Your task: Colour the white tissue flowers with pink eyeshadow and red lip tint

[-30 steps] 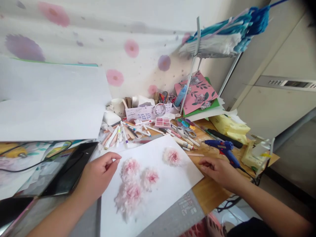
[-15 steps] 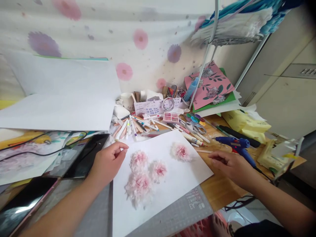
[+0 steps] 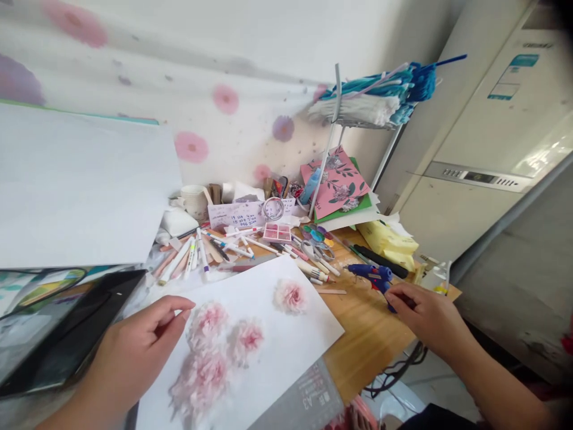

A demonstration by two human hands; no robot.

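Observation:
A white sheet lies on the wooden desk with several pink paper flowers on it, one flower apart from the cluster. My left hand rests at the sheet's left edge beside the cluster, fingers loosely curled, nothing visible in them. My right hand has reached the blue glue gun at the desk's right side, its fingers closing over the gun's handle.
Markers and pens, scissors, a pink palette and a mug crowd the back. A black tablet lies at left under large white paper. A wire rack and yellow packs stand right.
My right hand moved right from the bare desk onto the glue gun's handle. The left hand stayed by the sheet. The view swung right and down.

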